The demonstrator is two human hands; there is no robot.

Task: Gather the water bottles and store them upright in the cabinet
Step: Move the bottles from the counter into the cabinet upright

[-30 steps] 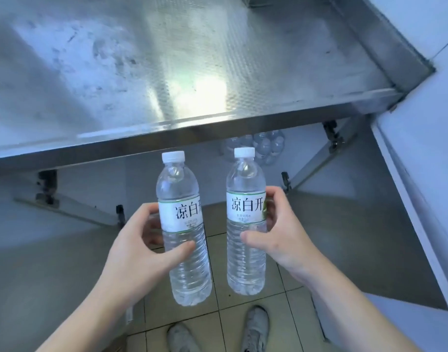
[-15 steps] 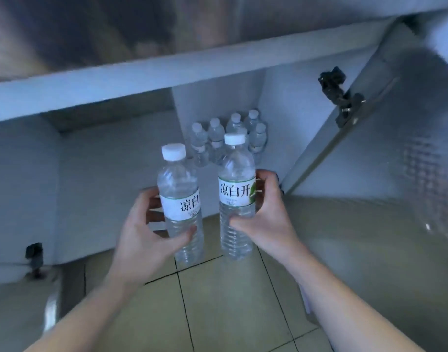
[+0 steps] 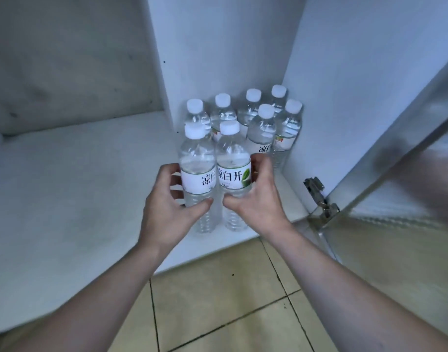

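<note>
My left hand (image 3: 167, 207) grips a clear water bottle (image 3: 196, 158) with a white cap and white label. My right hand (image 3: 258, 201) grips a second, matching bottle (image 3: 233, 153) right beside it; the two bottles touch. Both stand upright at the front of the white cabinet floor (image 3: 78, 189); whether their bases rest on it I cannot tell. Behind them, several more upright bottles (image 3: 262, 128) are clustered in the cabinet's back right corner.
A white divider panel (image 3: 217, 47) and side wall (image 3: 344, 72) enclose the corner. The open metal cabinet door (image 3: 395, 174) with its hinge (image 3: 319, 199) stands at right. Beige floor tiles (image 3: 217, 301) lie below the cabinet's front edge.
The view dropped from under the steel counter into the cabinet. Both hands carried the bottles forward and down, bringing them together just in front of the stored cluster.
</note>
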